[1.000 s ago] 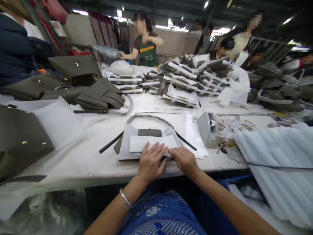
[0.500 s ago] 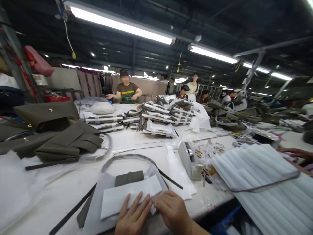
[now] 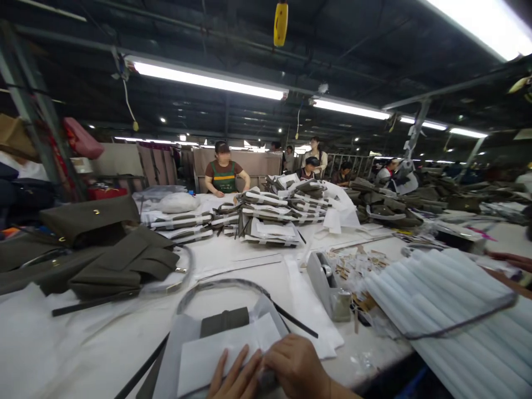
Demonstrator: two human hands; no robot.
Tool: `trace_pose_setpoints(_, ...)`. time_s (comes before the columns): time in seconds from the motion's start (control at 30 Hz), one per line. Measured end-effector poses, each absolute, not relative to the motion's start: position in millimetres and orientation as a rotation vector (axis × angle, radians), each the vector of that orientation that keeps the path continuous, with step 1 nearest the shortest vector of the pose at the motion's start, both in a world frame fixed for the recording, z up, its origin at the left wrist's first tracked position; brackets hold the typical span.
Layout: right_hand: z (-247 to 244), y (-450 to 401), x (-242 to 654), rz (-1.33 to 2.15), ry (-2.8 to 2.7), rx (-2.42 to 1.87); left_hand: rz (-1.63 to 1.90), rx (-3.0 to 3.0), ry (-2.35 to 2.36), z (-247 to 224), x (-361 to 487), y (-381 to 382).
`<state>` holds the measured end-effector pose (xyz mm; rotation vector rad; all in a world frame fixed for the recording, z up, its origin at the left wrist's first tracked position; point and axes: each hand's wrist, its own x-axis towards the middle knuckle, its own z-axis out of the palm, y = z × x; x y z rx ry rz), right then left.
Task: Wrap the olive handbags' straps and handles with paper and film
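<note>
A folded white padding sheet [image 3: 199, 363] lies over an olive-green bag piece [image 3: 224, 321] wrapped in pale translucent sheeting. My left hand [image 3: 239, 379] rests flat on the white sheet, fingers spread. At the sheet's right edge, my right hand [image 3: 297, 363] is closed with its fingers bent inward; whatever they grip is hidden. Behind the bundle curves a plastic-wrapped handle [image 3: 224, 283], and dark straps [image 3: 296, 321] stick out on both sides. The lower part of the bundle is cut off by the frame.
Olive bags [image 3: 120, 257] are heaped at left. Wrapped bags [image 3: 270, 213] are stacked at the back, with a co-worker [image 3: 224, 172] behind them. To the right are a grey holder [image 3: 322, 277], small loose parts [image 3: 361, 263] and a pile of pale foam sheets [image 3: 449, 293]. Another person's hand shows far right.
The view has tilted upward, so the table sits lower in the frame. My hands keep nearly the same places on the bundle. The co-worker opposite has lowered both arms.
</note>
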<state>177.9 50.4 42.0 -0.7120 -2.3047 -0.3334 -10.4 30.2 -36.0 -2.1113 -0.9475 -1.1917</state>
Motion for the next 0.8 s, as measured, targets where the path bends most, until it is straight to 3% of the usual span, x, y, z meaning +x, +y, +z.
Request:
trace_pose_setpoints(0.13, 47.2, 55.9, 177.4, -0.177, -2.363, -0.929, -1.319, -2.203, -1.196, -20.2, -3.5, 14.0)
trace_pose_setpoints(0.23, 47.4, 57.8, 178.8, -0.056, -2.435, -1.035, -1.198, -2.335, -1.274, -7.2, -2.2, 6.3)
trace_pose_setpoints(0.53, 47.3, 56.8, 176.5, 0.035, -2.466, -0.985, -1.199, -2.365, -1.273, 0.8, -5.1, 3.6)
trace_pose_setpoints(0.8, 50.3, 70.2, 175.4, 0.461, -2.348, -1.183, -1.188, -2.382, -1.344, 4.5, -5.8, 1.5)
